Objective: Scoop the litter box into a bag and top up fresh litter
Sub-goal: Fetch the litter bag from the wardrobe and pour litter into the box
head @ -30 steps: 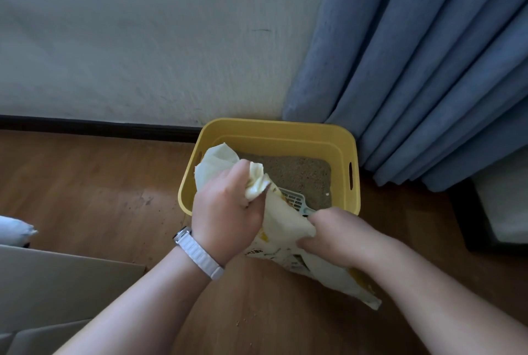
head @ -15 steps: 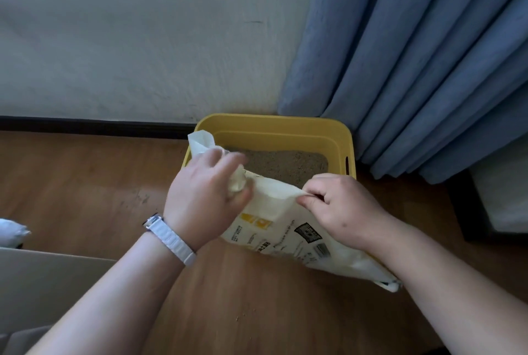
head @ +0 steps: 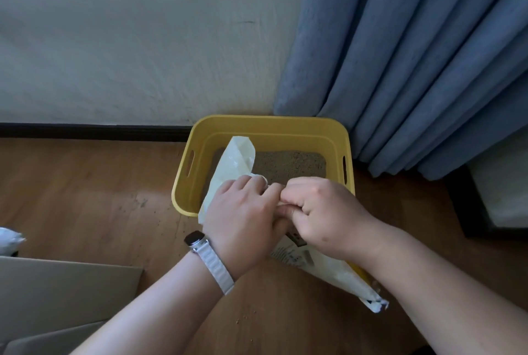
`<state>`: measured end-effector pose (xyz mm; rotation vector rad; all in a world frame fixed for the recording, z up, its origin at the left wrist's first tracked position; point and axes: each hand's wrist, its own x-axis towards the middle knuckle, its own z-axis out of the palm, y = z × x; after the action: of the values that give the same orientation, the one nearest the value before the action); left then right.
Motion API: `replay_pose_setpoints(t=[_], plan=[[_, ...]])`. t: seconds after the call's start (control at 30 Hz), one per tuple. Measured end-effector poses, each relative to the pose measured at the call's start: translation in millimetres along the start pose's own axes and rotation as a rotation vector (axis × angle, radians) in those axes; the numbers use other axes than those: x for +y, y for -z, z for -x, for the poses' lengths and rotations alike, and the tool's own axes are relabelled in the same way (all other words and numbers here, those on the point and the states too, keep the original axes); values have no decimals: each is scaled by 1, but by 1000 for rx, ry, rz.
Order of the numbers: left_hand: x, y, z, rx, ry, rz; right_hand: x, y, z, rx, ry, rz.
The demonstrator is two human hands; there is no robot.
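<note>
Cardboard sheet (head: 57, 291), pale brown, flat: lower left corner of the frame, on the floor.

Watch (head: 213, 264), white strap, dark face: on the left wrist, lower centre.

Bag (head: 237, 160), cream plastic with printed labels: lies slanted from the lower right of centre up to the middle. Its sealed bottom end rests on the floor under the right forearm. Its loose top flap stands over the near left part of the litter box. The middle of it is hidden by both hands.

Left hand (head: 243, 220): centre of the frame, fingers curled, gripping the bag just below the flap.

Right hand (head: 323, 217): touching the left hand at the knuckles, fingers bent and pinching bag material.

Grains (head: 243, 317), small and brown: scattered on the floor below the hands.

Floor (head: 85, 183), brown wood boards, scuffed: open stretch left of the litter box, between the cardboard sheet and the skirting board.

Litter box (head: 271, 126), yellow plastic, rounded corners, a handle slot in each side wall: just above the hands, its near rim covered by them.

Litter (head: 288, 166), sandy brown: level layer in the litter box, showing beyond the hands.

Skirting board (head: 85, 129), dark: just behind the far rim of the litter box.

Wall (head: 143, 40), off-white, textured: upper left.

Curtain (head: 414, 54), blue, deep folds: upper right, hanging close to the box's far right corner and leaving little room on that side.
</note>
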<state>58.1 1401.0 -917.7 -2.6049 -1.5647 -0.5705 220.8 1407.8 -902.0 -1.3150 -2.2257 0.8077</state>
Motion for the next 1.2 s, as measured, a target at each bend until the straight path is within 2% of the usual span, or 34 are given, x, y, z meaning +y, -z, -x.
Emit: replay_pose_setpoints(t=[0.13, 0.23, 0.37, 0.43, 0.63, 0.67, 0.77, 0.87, 1.13, 1.2], plan=[[-5, -2, 1, -5, 5, 10, -1, -5, -1, 9, -4, 4], [-15, -2, 0, -17, 30, 2, -5, -5, -2, -32, -68, -89], [-36, 8, -3, 36, 136, -22, -1, 14, 5, -199, -286, -75], [-44, 16, -4, 65, 198, -35, 9, 24, 13, -255, -337, -81], [-53, 26, -3, 124, 321, -11, 23, 46, 37, -507, -306, -176], [-51, 26, -4, 126, 327, -10, 22, 44, 38, -488, -309, -136], [-40, 25, -8, 136, 330, 6, 19, 32, 30, -291, -259, -18], [-29, 25, -8, 154, 326, 40, 16, 19, 24, -136, -242, -116], [-10, 30, -5, 255, 24, 149, 9, -6, 8, 99, -158, -172], [-6, 31, -5, 251, 4, 165, 7, -5, 5, 135, -158, -203]])
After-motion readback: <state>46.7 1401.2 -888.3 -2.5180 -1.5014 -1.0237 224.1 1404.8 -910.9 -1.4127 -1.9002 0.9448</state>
